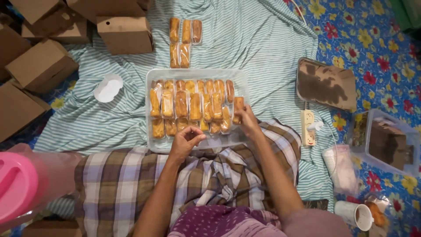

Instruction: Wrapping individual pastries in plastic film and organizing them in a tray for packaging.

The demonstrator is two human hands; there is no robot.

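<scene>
A clear plastic tray [151, 145] lies on a striped cloth in front of my lap, filled with several wrapped golden pastry rolls [181, 104]. My right hand [247, 123] grips one wrapped roll [238, 106] at the tray's right side, held upright against the row. My left hand [185, 141] hovers over the tray's near edge with fingers curled together, and nothing is visible in it. Several more wrapped rolls [184, 41] lie on the cloth beyond the tray.
Brown cardboard boxes [125, 33] are stacked at the far left. A white lid [108, 87] lies left of the tray. A pink-lidded jug [17, 184], a power strip [308, 127], a brown tray [326, 83], a clear bin [386, 140] and a mug [356, 215] surround me.
</scene>
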